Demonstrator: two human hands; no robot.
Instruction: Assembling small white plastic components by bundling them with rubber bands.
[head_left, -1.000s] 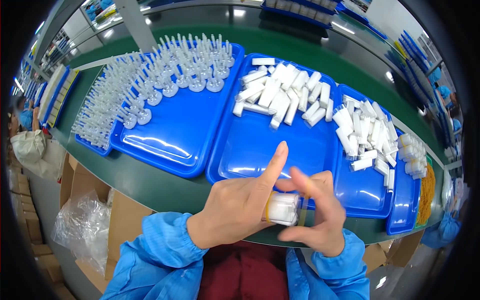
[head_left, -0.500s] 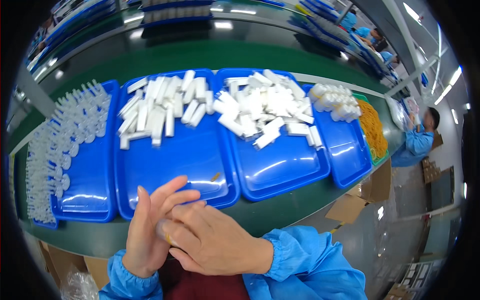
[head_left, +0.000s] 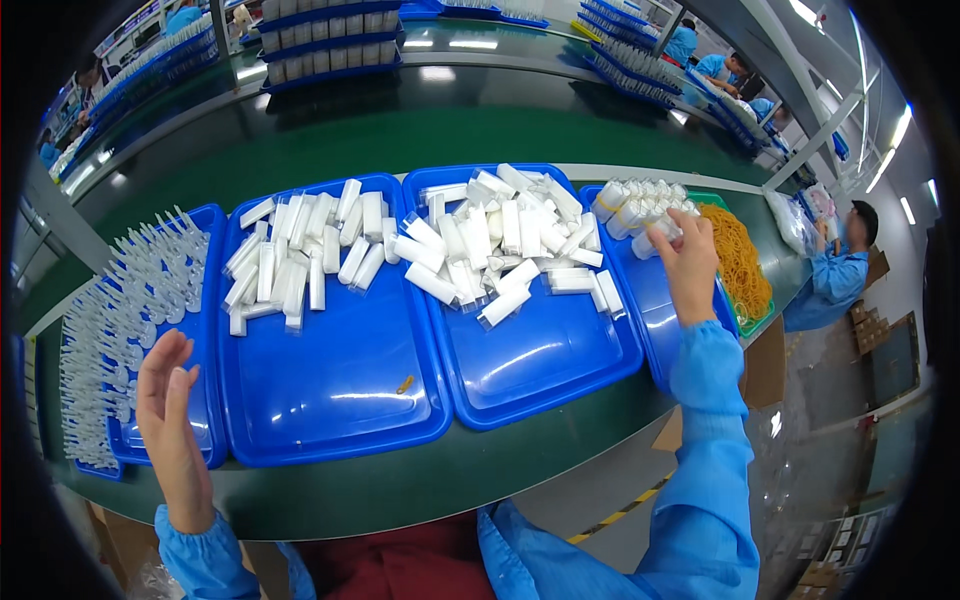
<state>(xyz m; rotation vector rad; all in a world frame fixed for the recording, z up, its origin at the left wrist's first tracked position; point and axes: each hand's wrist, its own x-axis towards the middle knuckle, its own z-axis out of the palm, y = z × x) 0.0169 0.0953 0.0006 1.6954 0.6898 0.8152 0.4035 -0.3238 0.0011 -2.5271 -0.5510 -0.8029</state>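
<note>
My right hand (head_left: pixel 688 265) reaches over the narrow blue tray (head_left: pixel 650 300) on the right. Its thumb and fingertips close around a small white banded bundle (head_left: pixel 645 243), beside a cluster of similar bundles (head_left: pixel 632 200) with yellow bands. On the other side, my left hand (head_left: pixel 172 425) is raised in front of the leftmost blue tray (head_left: pixel 200 400), fingers apart and nothing in them. Beyond that hand stand many clear plastic pieces (head_left: pixel 150 270) with thin upright stems and round bases; the hand hides some of them.
Two larger blue trays, one left (head_left: pixel 330 400) and one right (head_left: pixel 530 365), hold heaps of white wrapped blocks. A yellow rubber band (head_left: pixel 405 384) lies in the left one. A green basket of rubber bands (head_left: pixel 735 260) is at the far right. Behind runs a green conveyor (head_left: pixel 430 140); a co-worker (head_left: pixel 838 270) is to the right.
My hands were together around a small banded bundle above the table's front edge. They have parted: the right went out to the bundles at right, the left to the leftmost tray.
</note>
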